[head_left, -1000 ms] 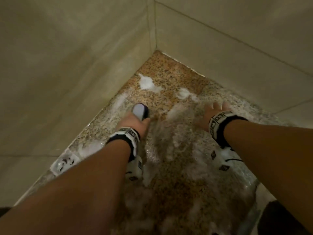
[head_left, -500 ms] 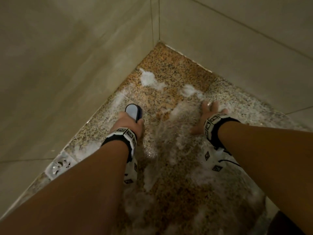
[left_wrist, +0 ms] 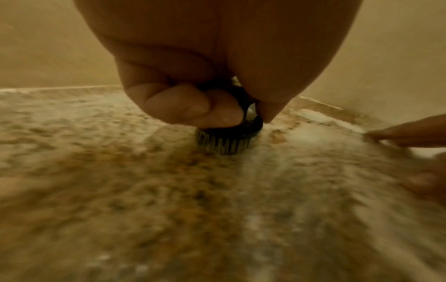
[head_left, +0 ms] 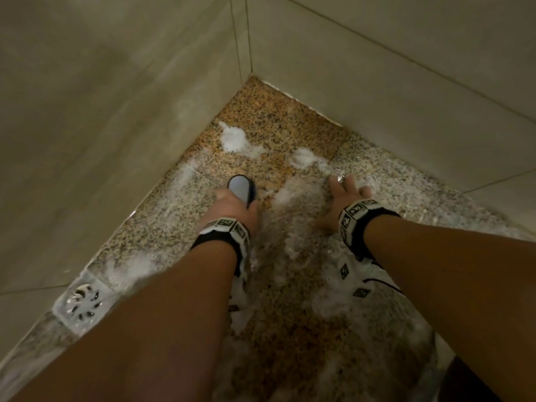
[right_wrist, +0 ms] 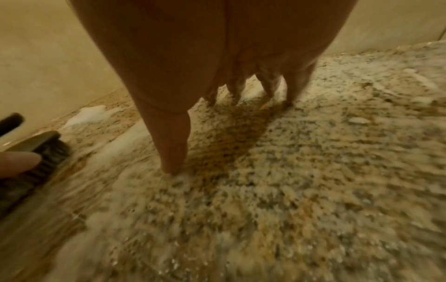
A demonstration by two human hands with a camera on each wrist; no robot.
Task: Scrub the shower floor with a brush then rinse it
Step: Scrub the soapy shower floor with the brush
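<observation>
Since the earlier frames the brush [head_left: 241, 189] has slid back from the corner toward the person, and the right hand [head_left: 346, 200] has shifted a little farther from it; at far left the floor drain [head_left: 82, 302] sits in a pale tile against the wall [head_left: 101, 126], with foam [head_left: 130, 271] just beside it; next, the left hand [head_left: 232, 208] curls fingers [left_wrist: 178, 105] and thumb round the dark brush body, bristles pressed on the wet speckled shower floor [head_left: 278, 300]; foam patches lie beyond it near the corner; to the right, the right hand holds nothing, its spread, straight fingers [right_wrist: 295, 89] and thumb planted fingertip-down on the sudsy floor, near the brush but apart from it.
</observation>
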